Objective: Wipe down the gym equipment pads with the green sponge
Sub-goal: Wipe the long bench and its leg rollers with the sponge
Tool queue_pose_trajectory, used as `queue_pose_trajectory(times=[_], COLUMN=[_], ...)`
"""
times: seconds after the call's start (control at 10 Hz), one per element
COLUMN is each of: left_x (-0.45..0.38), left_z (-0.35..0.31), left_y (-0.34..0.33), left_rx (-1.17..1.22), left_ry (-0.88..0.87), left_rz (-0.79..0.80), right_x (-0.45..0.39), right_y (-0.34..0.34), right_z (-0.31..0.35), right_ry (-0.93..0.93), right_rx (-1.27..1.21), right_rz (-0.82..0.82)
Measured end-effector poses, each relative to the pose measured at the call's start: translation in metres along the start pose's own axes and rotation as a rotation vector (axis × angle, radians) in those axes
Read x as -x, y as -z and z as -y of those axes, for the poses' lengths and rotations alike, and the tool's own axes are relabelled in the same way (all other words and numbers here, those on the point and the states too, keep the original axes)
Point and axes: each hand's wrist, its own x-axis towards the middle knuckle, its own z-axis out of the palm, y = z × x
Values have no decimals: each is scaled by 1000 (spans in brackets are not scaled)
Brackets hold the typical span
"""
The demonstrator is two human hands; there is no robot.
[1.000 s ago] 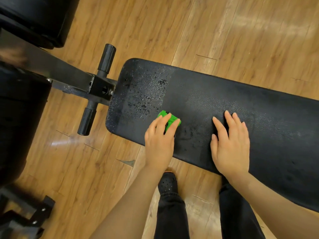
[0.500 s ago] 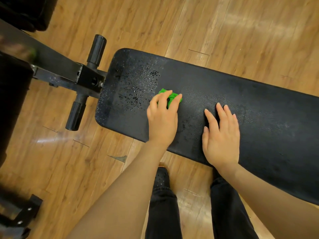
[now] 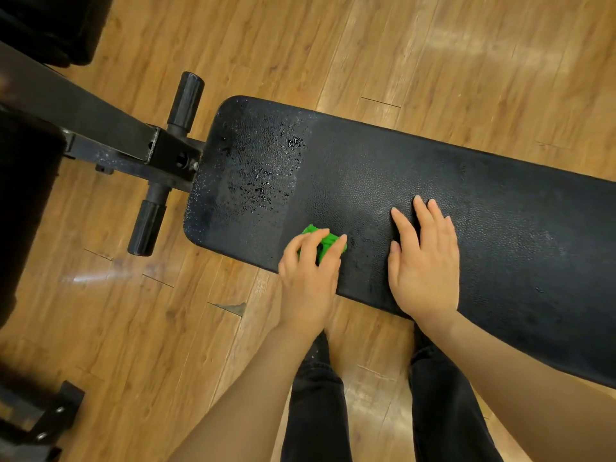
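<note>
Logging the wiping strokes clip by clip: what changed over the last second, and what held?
The left hand, gripping the green sponge, pushed out toward the middle of the bench pad, then drew back to its near edge. The right hand stayed flat on the pad, and the droplets at the pad's end remain unwiped.

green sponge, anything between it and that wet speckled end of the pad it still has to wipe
Nothing visible. The left hand grips the green sponge on the bench pad near its front edge, and the wet patch lies just beyond it over bare pad. The right hand rests flat on the other side, away from that path.
</note>
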Motion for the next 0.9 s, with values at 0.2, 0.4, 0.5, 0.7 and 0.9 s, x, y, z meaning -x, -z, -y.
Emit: queue_pose_trajectory(times=[0.2, 0.4, 0.5, 0.7, 0.9], left_x=[-41, -8, 21, 13, -47], left_z=[-15, -13, -9, -15, -31], left_y=[-10, -5, -3, -3, -15], left_rx=[8, 8, -6, -5, 12], left_ry=[15, -3, -6, -9, -27], left_rz=[-15, -8, 5, -10, -34], right_x=[0, -1, -1, 0, 0], right_y=[1, 1, 1, 1, 0], right_z=[-1, -1, -1, -1, -3], right_ry=[12, 13, 13, 8, 9], right_rx=[5, 6, 12, 1, -5], right_rz=[-21, -9, -1, -2, 12])
